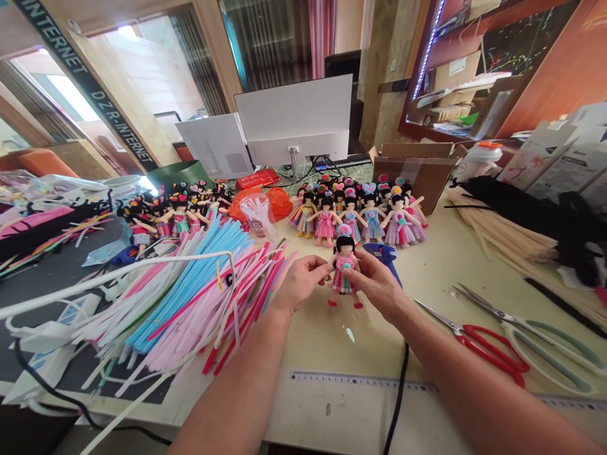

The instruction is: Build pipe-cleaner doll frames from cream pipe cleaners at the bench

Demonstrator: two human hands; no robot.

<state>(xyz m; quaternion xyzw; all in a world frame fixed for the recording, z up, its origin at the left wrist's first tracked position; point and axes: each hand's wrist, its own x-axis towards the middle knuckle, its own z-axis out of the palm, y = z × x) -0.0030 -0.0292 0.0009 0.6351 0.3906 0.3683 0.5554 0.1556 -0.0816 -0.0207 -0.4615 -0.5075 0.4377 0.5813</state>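
Observation:
Between my two hands a small pipe-cleaner doll (pixel 345 268) is held upright, with black hair, a pink dress and red shoes. My left hand (pixel 306 278) pinches its arm on the left side. My right hand (pixel 377 281) grips it from the right, the thumb against the front of the dress. Just behind my right hand lies a blue glue gun (pixel 383 254), partly hidden. Rows of similar dolls (pixel 351 215) stand on the table behind the held one.
Bundles of pipe cleaners (pixel 190 284) spread on the left beside a white power strip (pixel 59 341). Red-handled scissors (pixel 493 351) and grey-handled scissors (pixel 545 341) lie on the right. A ruler (pixel 351 379) runs along the front edge. Monitors (pixel 294 117) and a cardboard box (pixel 412 167) stand behind.

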